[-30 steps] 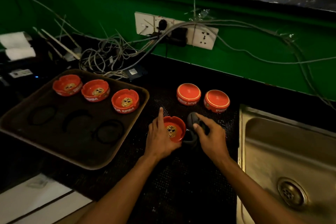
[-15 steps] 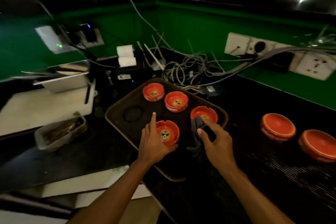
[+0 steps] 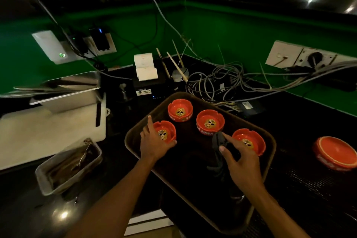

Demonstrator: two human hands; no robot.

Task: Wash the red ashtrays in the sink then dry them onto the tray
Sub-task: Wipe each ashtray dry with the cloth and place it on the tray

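red glossy round ashtray (image 3: 165,131) gripped at its rim by left hand (image 3: 154,144), low over near-left corner of dark brown rectangular tray (image 3: 133,139)
looks hard glazed ceramic, so probably rigid, weighty, chippable, slick if damp; best held across the thick notched rim. left thumb and fingers pinch the rim, index finger sticks up free. right hand (image 3: 240,162) fingers clamp a dark grey cloth (image 3: 219,152). three matching ashtrays further back on tray, upright, gold face print in each bowl, white lettering on sides. another red ashtray (image 3: 336,151) upside down on black counter, right.
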